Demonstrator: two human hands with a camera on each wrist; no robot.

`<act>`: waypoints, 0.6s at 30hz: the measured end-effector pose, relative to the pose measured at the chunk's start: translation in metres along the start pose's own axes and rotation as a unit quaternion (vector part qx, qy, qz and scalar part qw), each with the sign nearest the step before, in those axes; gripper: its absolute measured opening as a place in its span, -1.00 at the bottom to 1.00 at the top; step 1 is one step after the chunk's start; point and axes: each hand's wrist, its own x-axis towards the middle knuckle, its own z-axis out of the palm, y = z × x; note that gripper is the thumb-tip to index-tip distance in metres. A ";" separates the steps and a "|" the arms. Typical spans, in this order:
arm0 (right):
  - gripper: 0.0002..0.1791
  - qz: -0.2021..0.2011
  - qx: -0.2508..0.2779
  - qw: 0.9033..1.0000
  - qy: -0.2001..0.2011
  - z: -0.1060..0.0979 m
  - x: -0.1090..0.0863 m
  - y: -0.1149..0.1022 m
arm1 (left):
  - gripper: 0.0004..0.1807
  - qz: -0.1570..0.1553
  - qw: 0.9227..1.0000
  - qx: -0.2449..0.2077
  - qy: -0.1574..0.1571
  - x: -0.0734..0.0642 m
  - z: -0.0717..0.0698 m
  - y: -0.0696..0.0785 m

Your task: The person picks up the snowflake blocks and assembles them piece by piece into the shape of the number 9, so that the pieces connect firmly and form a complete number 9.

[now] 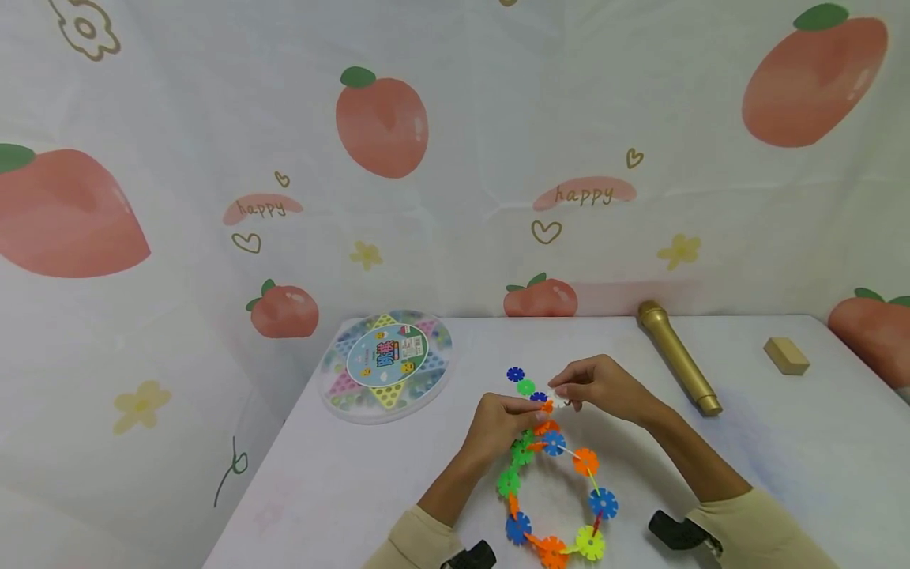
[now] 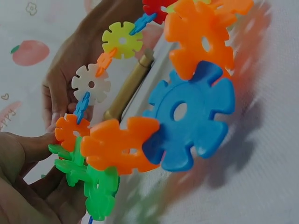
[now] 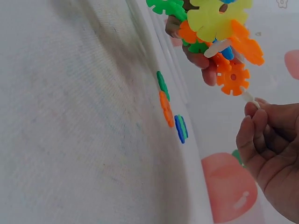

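Observation:
A ring-shaped chain of notched plastic snowflake discs (image 1: 522, 525), in blue, orange, green, yellow and white, hangs below the hands. My left hand (image 1: 498, 427) pinches it at its far end, by an orange disc (image 2: 72, 132) beside the green discs (image 2: 100, 191). Between thumb and fingertips, my right hand (image 1: 604, 386) grips a white snowflake disc (image 1: 560, 401). In the right wrist view, that white disc (image 3: 250, 98) appears edge-on, meeting an orange disc (image 3: 233, 78). The left fingers partly hide the joints there.
Loose discs lie behind the hands, including a dark blue one (image 1: 515, 374) and a green one (image 1: 526, 387). A round Chinese checkers box (image 1: 387, 399) stands at the back left. To the right are a gold microphone (image 1: 678, 359) and a wooden block (image 1: 786, 356). A printed curtain backs the table.

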 end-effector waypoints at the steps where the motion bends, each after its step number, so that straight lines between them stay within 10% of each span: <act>1: -0.75 0.000 0.002 1.000 0.000 0.000 0.000 0.000 | -0.81 0.000 1.000 -0.001 0.000 0.000 0.000 0.000; 18: -0.79 -0.021 0.013 1.000 -0.004 0.000 -0.003 -0.004 | -0.85 -0.002 1.000 -0.003 0.024 -0.001 0.000 0.004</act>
